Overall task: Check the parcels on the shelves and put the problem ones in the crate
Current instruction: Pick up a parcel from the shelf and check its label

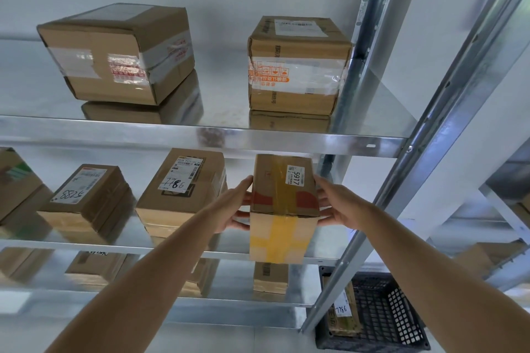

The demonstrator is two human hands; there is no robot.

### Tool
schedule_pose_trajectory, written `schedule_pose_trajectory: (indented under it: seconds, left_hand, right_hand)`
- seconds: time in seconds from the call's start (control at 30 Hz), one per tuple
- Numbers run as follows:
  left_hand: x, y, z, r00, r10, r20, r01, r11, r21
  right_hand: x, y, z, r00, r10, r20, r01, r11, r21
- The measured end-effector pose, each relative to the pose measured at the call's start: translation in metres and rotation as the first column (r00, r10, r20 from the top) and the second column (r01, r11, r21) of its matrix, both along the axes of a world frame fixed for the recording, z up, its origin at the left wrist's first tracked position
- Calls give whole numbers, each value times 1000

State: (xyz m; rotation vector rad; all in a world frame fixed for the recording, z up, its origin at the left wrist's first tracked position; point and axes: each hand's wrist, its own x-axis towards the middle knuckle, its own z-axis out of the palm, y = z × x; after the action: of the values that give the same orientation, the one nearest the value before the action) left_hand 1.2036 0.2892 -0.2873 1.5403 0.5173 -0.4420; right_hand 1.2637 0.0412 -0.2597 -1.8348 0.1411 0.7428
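At middle shelf front edge, left hand (pixel 233 209) and right hand (pixel 337 205) clamp brown yellow-taped cardboard parcel (pixel 284 209) labelled 5917, fingers spread along its sides; black plastic crate (pixel 384 315) below right.

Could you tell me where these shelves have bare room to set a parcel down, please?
Top metal shelf: a wide bare strip between the tape-wrapped cardboard box and the orange-printed cardboard box, plus room at far left. Middle shelf is crowded: the boxes marked 5788 and 7786 sit close, beside the yellow-taped box both hands hold.
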Motion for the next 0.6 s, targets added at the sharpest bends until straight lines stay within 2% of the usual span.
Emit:
schedule_pose_trajectory:
  seconds: [0.13, 0.37, 0.6]
  left_hand:
    - [4, 9, 2, 997, -1, -73, 1, 1000, 1]
    - [15, 21, 21, 985, -121, -120, 121, 993, -14]
    - [30, 22, 40, 974, -170, -151, 182, 981, 67]
  right_hand:
    - [4, 2, 0, 999, 37, -38, -38, 999, -15]
    - [13, 7, 11, 988, 142, -58, -145, 988, -48]
    - [23, 8, 16, 980, 176, -90, -181, 982, -59]
